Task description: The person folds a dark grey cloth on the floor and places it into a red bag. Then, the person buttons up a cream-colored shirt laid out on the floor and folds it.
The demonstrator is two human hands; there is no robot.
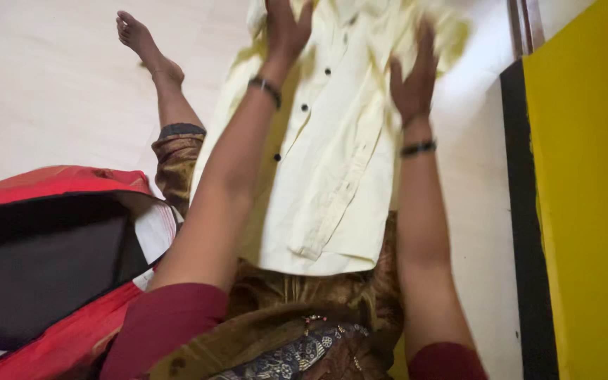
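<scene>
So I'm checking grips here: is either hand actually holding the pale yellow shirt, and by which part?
Neither clearly grips it. The left hand and the right hand lie on the upper part of the shirt, fingers spread, near the collar and shoulders.

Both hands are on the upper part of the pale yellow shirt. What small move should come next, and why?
Probably slide both hands outward to smooth the cloth. The pale yellow button-up cotton shirt lies spread over the person's lap and the floor, dark buttons up; the left hand presses near the collar, and the right hand rests on a rumpled, bunched patch at the shoulder. That wrinkled part seems to need flattening first.
</scene>
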